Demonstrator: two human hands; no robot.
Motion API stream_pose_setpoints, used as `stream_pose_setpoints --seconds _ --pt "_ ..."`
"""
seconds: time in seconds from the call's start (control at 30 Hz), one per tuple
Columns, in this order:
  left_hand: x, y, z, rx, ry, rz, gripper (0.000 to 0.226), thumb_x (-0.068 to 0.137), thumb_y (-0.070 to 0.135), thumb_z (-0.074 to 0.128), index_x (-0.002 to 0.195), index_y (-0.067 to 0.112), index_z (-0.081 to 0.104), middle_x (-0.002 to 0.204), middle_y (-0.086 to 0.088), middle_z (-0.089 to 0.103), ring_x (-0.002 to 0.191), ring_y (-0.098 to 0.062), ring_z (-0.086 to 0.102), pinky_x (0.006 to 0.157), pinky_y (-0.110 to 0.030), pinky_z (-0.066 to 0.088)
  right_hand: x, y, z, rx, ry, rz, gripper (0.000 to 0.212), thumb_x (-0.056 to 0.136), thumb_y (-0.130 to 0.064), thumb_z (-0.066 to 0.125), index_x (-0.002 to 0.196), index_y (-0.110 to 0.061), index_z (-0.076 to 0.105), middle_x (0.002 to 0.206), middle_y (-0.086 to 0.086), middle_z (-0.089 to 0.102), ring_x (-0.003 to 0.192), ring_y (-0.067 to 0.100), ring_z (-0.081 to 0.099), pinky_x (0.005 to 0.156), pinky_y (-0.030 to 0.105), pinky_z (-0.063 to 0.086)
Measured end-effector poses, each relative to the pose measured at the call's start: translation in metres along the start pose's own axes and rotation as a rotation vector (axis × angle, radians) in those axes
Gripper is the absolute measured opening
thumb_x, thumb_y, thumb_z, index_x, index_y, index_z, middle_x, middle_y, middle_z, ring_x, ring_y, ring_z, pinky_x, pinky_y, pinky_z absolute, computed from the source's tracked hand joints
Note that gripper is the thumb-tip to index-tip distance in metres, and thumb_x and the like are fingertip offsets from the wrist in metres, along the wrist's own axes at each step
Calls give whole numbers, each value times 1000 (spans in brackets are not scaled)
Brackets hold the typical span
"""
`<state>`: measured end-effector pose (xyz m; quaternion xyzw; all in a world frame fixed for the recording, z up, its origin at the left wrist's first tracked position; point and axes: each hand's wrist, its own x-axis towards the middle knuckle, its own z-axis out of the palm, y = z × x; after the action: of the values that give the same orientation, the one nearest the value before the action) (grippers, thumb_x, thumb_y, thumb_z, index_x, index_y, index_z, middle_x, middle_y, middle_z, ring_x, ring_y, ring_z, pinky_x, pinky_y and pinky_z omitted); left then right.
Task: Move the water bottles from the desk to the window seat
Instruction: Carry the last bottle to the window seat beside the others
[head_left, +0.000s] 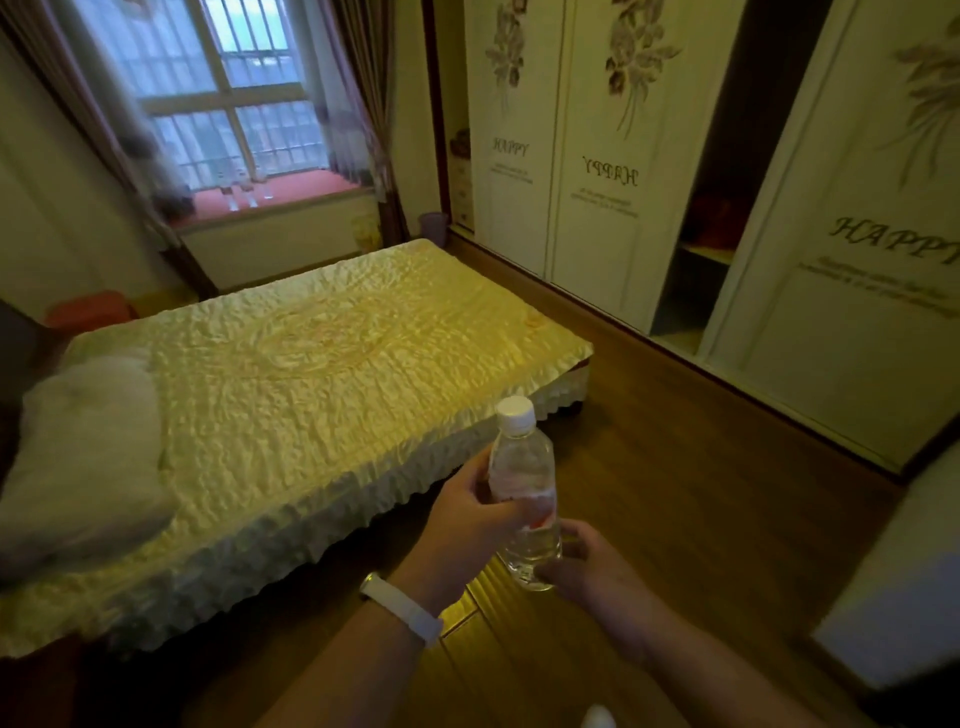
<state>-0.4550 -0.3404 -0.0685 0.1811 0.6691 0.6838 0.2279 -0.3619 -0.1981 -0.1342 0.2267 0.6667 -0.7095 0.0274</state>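
Bedroom in a home. Single bed (322, 353) under a yellow quilted cover, pale pillow (88, 447) at its left end. Sliding-door wardrobe (597, 156) along the right wall, printed with flowers and "HAPPY". Curtains (363, 104) beside a barred window (228, 88) above a red-cushioned window seat (311, 189). Wood plank floor (675, 467); small bin (434, 226) in the far corner.

One water bottle (524, 483) held, more on the window seat (322, 187).
Your clear, white-capped bottle stands nearly upright at 5 o'clock, your left hand (467, 525) round its middle and right hand (592, 566) at its base; a few blurred bottles (250, 196) stand together on the red seat at 11 o'clock.
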Motion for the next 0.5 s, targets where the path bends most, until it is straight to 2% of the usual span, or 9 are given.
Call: stream_pose_setpoints --seconds 0.07,0.17,0.3,0.4,0.5 --pt "31 -3 13 10 -24 -16 50 65 25 87 111 35 71 108 1 76 101 -20 72 87 -42 58 23 -4 -21 15 5 4 60 57 -27 78 114 -27 61 107 2 73 96 17 71 78 32 51" --pt "81 -3 36 46 -34 -24 42 70 16 85 105 37 72 105 1 77 99 -20 73 85 -40 58 65 -11 -53 28 10 2 57 60 -22 76 115 -24 60 108 3 73 97 18 70 75 28 49" --pt "152 8 72 61 -54 -44 40 74 10 83 105 34 73 104 -2 77 98 -22 73 83 -40 58 122 -32 -104 47 2 25 44 77 0 73 112 -22 58 104 4 72 83 10 69 61 19 47" --pt "203 22 102 60 -79 -31 40 76 2 81 101 32 74 102 -4 77 94 -21 74 76 -30 58 156 -53 -147 51 32 21 47 72 -6 77 112 -23 59 106 6 71 87 15 68 66 25 47" --pt "250 32 129 43 -95 -2 43 72 3 82 110 20 71 104 -8 77 97 -24 73 79 -32 58 189 -77 -188 33 54 -5 48 70 -8 78 111 -25 59 109 10 68 88 19 65 66 27 45"
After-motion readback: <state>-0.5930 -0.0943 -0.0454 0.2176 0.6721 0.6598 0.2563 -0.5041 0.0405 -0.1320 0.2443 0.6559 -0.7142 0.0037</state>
